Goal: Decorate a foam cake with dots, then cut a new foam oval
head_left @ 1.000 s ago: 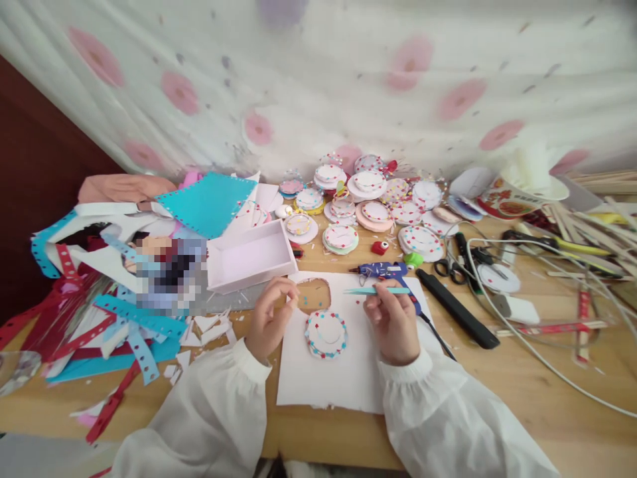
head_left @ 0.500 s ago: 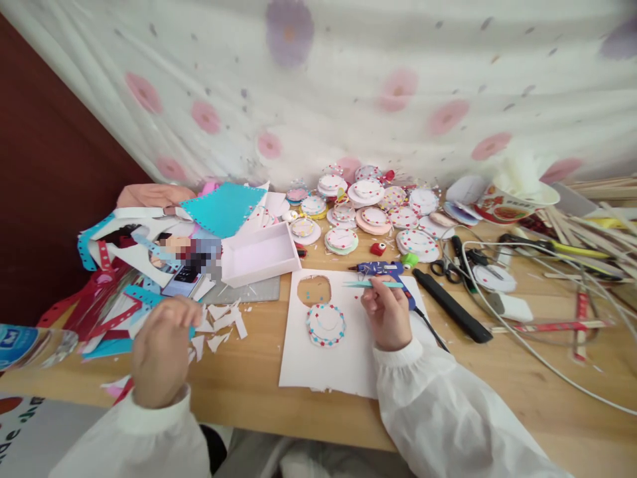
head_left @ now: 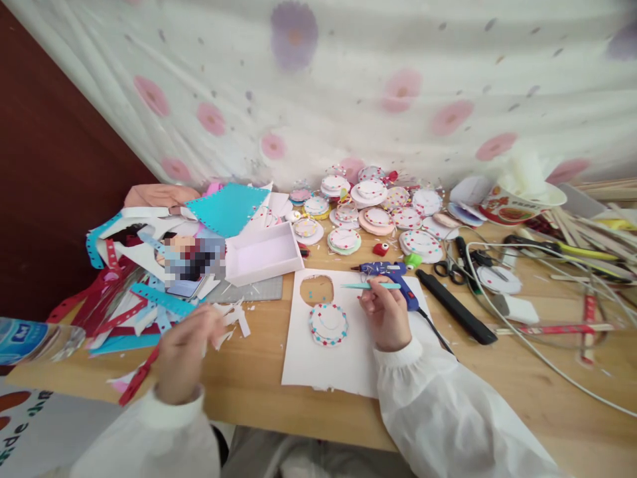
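Observation:
My right hand [head_left: 385, 315] is closed round light-teal tweezers [head_left: 381, 285], their tips pointing left over a white sheet of paper [head_left: 303, 365]. Below the tips lies a white paper disc [head_left: 328, 324] ringed with small red and blue pieces. A rounded hole in the sheet sits behind it, with a few blue bits inside. Over the table's left part, apart from the sheet, is my left hand [head_left: 186, 355]. Motion smears its fingers, and whether they hold anything cannot be made out. Under and beside it lie white paper scraps [head_left: 243, 324].
A blue glue gun [head_left: 385, 268] and a black bar [head_left: 455, 307] lie right of the sheet. Several decorated discs [head_left: 375, 219] crowd the back. Left are an open pale box [head_left: 263, 255], punched blue strips [head_left: 164, 299] and a bottle [head_left: 34, 340]. A white cable [head_left: 522, 364] loops at right.
My left hand has moved right, away from the strips and over the white scraps. My right hand keeps the tweezers in almost the same place. The view has shifted slightly.

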`<state>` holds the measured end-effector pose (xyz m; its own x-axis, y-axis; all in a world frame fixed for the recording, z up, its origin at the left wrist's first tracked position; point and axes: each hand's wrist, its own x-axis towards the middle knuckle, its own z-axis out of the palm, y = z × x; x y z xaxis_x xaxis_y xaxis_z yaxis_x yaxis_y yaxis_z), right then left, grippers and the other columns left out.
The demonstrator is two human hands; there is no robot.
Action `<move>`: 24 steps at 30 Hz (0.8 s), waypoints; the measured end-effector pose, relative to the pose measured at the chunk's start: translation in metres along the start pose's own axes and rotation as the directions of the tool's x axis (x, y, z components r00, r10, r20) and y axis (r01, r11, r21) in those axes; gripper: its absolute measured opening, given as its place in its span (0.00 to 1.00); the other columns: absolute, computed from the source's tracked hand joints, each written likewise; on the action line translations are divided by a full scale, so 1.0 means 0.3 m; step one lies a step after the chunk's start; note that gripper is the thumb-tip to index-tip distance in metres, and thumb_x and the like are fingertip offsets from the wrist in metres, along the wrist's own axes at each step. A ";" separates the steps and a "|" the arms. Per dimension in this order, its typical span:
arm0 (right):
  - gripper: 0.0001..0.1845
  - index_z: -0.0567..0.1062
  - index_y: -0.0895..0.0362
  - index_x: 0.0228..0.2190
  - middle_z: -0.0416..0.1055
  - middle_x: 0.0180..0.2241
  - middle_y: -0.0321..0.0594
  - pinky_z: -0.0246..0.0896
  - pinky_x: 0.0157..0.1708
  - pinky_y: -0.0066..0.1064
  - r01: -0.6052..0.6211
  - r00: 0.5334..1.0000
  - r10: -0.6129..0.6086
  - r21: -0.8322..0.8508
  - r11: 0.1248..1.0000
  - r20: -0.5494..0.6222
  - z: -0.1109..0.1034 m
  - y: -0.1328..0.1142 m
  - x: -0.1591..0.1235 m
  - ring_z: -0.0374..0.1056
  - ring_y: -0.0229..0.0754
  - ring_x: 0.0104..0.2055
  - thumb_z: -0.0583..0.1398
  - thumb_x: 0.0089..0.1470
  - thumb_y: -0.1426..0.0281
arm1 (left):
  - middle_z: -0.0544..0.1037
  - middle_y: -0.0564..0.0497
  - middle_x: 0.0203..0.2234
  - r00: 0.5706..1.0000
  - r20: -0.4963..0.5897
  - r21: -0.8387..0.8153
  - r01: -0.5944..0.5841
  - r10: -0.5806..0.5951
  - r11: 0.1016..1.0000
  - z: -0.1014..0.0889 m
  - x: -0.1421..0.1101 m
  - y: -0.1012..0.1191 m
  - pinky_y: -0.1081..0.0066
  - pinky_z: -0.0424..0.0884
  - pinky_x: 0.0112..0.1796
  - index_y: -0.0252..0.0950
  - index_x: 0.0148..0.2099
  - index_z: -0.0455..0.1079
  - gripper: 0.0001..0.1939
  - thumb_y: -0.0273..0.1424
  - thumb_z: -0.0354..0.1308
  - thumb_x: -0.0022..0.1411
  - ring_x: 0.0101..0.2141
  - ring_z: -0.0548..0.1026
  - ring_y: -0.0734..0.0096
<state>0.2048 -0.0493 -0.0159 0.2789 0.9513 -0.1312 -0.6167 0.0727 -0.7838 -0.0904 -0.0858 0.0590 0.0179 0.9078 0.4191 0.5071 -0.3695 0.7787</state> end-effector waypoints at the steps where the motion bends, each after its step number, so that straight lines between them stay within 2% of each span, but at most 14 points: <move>1: 0.13 0.69 0.56 0.28 0.67 0.16 0.31 0.49 0.17 0.22 0.004 1.000 -0.004 -0.007 1.000 0.003 0.000 0.000 0.000 0.55 0.29 0.16 0.66 0.46 0.63 | 0.70 0.51 0.23 0.997 0.077 -0.020 -0.020 0.021 1.000 0.067 0.015 0.002 0.67 0.66 0.31 0.37 0.21 0.61 0.19 0.36 0.51 0.64 0.28 0.69 0.68; 3: 0.12 0.71 0.56 0.30 0.68 0.18 0.31 0.51 0.17 0.23 0.011 1.000 -0.011 -0.029 1.000 0.002 0.000 -0.001 -0.001 0.56 0.29 0.17 0.66 0.45 0.64 | 0.74 0.47 0.34 0.942 0.317 -0.043 -0.106 0.114 0.993 0.195 0.046 0.002 0.63 0.68 0.41 0.38 0.35 0.71 0.09 0.38 0.57 0.60 0.38 0.72 0.62; 4: 0.12 0.72 0.56 0.31 0.69 0.19 0.32 0.53 0.18 0.23 0.013 1.000 -0.013 -0.043 0.999 0.002 -0.001 -0.002 -0.001 0.57 0.30 0.17 0.66 0.45 0.65 | 0.74 0.45 0.40 0.903 0.403 -0.042 -0.146 0.151 0.988 0.253 0.061 -0.002 0.60 0.67 0.46 0.38 0.43 0.71 0.14 0.40 0.59 0.57 0.43 0.71 0.59; 6: 0.12 0.73 0.55 0.33 0.69 0.21 0.33 0.54 0.20 0.24 0.021 1.000 -0.020 -0.069 0.997 0.009 -0.002 -0.002 -0.001 0.59 0.31 0.19 0.66 0.45 0.66 | 0.73 0.42 0.44 0.825 0.525 -0.045 -0.219 0.209 0.975 0.349 0.085 -0.018 0.56 0.65 0.49 0.38 0.50 0.69 0.30 0.48 0.65 0.48 0.47 0.69 0.53; 9: 0.10 0.75 0.54 0.34 0.70 0.23 0.34 0.58 0.23 0.25 0.068 0.998 -0.068 -0.109 0.992 0.010 -0.007 0.002 0.002 0.61 0.32 0.22 0.66 0.47 0.66 | 0.72 0.39 0.46 0.753 0.598 -0.067 -0.296 0.276 0.953 0.428 0.104 -0.054 0.53 0.62 0.50 0.36 0.54 0.66 0.44 0.55 0.67 0.38 0.48 0.69 0.48; 13: 0.09 0.76 0.52 0.35 0.69 0.29 0.35 0.62 0.31 0.29 0.165 0.986 -0.168 -0.201 0.966 -0.001 -0.010 0.012 0.009 0.63 0.34 0.28 0.65 0.49 0.66 | 0.72 0.39 0.47 0.725 0.625 -0.083 -0.306 0.289 0.948 0.431 0.103 -0.089 0.53 0.61 0.50 0.36 0.57 0.63 0.49 0.56 0.67 0.36 0.48 0.69 0.47; 18: 0.07 0.77 0.50 0.36 0.69 0.33 0.36 0.62 0.36 0.31 0.167 0.986 -0.156 -0.230 0.959 0.064 -0.007 0.021 0.007 0.64 0.35 0.32 0.63 0.52 0.67 | 0.73 0.41 0.46 0.716 0.644 -0.096 -0.273 0.269 0.957 0.407 0.104 -0.093 0.54 0.60 0.49 0.37 0.57 0.63 0.46 0.55 0.66 0.39 0.46 0.69 0.49; 24: 0.07 0.77 0.50 0.36 0.69 0.33 0.36 0.63 0.35 0.31 0.149 0.989 -0.137 -0.265 0.953 0.063 -0.009 0.020 0.004 0.64 0.35 0.30 0.63 0.52 0.66 | 0.74 0.43 0.45 0.717 0.611 -0.136 -0.323 0.336 0.937 0.413 0.102 -0.101 0.57 0.59 0.49 0.39 0.51 0.68 0.34 0.52 0.65 0.46 0.45 0.70 0.55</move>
<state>0.2034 -0.0486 -0.0222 0.3135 0.9495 0.0157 -0.3514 0.1314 -0.9270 0.0015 -0.0223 -0.0096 0.7094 0.6481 0.2769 0.3520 -0.6663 0.6574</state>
